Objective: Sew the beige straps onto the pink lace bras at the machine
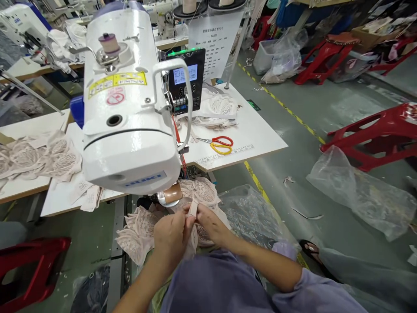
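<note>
My left hand point(170, 237) and my right hand point(211, 224) meet low in the middle of the view, just below the head of a white sewing machine point(125, 100). Both pinch a short pale strap or elastic piece point(193, 208) that stands up between the fingertips. Under the hands lies a pale pink lace garment point(143, 228), bunched on my lap and reaching up toward the machine's needle area. Both hands are closed in a pinch.
Red and yellow scissors point(220, 144) lie on the white table point(257, 134) right of the machine, by a control panel point(185, 80) and more lace pieces point(220, 108). Lace piles point(39, 156) lie left. Clear plastic bags point(361, 195) and red stools point(374, 139) stand on the floor.
</note>
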A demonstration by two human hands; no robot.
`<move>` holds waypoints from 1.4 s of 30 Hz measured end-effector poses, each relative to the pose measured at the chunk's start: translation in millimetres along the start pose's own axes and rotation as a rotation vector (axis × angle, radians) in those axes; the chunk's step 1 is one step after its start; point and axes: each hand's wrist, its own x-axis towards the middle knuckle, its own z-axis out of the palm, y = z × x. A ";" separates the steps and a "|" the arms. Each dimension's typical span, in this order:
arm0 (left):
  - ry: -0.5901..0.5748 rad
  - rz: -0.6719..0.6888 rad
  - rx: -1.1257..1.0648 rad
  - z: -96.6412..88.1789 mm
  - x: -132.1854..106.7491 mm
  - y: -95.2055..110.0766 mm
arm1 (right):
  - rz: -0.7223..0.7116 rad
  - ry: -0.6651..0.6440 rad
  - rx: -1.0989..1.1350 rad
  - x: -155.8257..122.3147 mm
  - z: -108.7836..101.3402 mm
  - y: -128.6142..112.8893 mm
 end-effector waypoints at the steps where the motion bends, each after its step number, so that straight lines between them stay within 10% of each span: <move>1: 0.013 -0.071 -0.091 0.5 4.1 5.7 | 0.035 0.092 0.046 4.0 1.9 -4.7; 5: 0.044 -0.421 -0.470 -2.5 16.1 18.0 | -0.013 0.256 -0.036 26.3 0.2 -30.0; 9: 0.044 -0.547 -0.410 -7.9 12.5 6.7 | -0.070 0.264 -0.223 56.3 -16.9 -46.4; 16: 0.104 -0.197 0.133 -3.4 0.9 -27.6 | -0.119 0.121 -0.336 100.1 -35.9 -53.8; 42: 0.035 -0.212 0.266 -17.9 13.4 -35.9 | -0.142 0.073 -0.575 127.6 -36.2 -63.9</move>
